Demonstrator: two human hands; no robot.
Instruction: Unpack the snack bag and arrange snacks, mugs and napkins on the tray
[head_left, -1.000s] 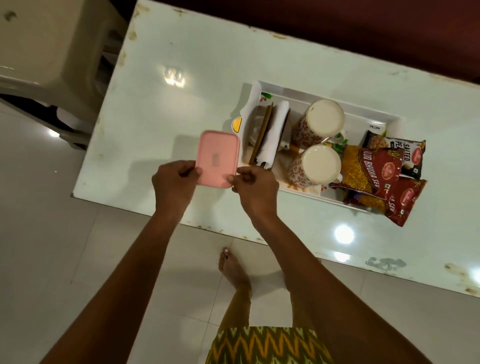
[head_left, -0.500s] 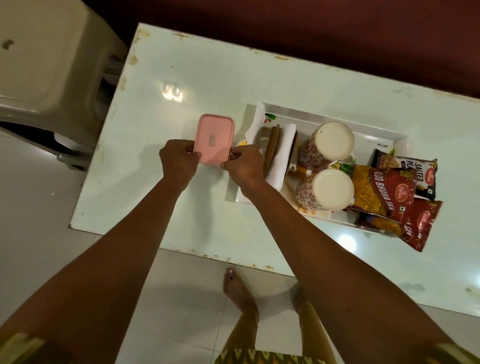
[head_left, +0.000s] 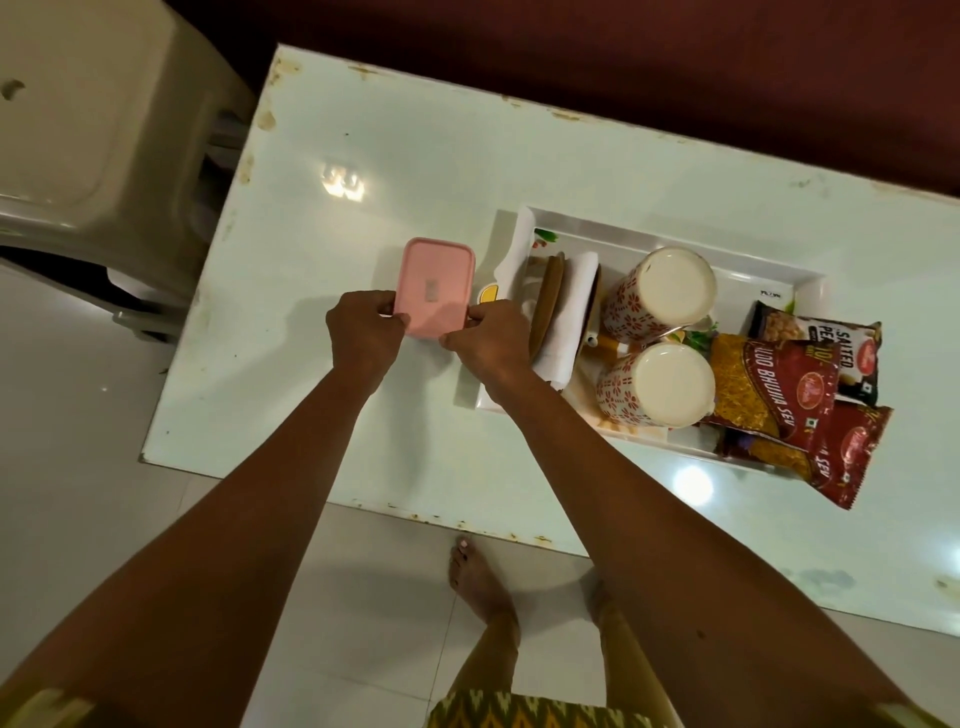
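Observation:
A pink lidded box (head_left: 435, 283) lies on the table just left of the white tray (head_left: 769, 270). My left hand (head_left: 363, 340) grips its near left corner and my right hand (head_left: 488, 345) grips its near right corner. On the tray stand two upside-down patterned mugs (head_left: 657, 296) (head_left: 654, 384). Folded white napkins (head_left: 569, 317) and brown coasters (head_left: 548, 301) lean at the tray's left end. Red snack packets (head_left: 779, 395) (head_left: 821, 343) lie at its right end, partly overhanging the rim.
The pale table (head_left: 363, 156) has a worn near edge (head_left: 415, 514). A beige plastic stool (head_left: 93, 130) stands at its left end. My bare foot (head_left: 475, 577) is on the white tiled floor below. A dark red wall runs behind the table.
Both hands have carried the pink box away from me, from near the table's front edge to beside the tray's left end. The tray's contents have not moved.

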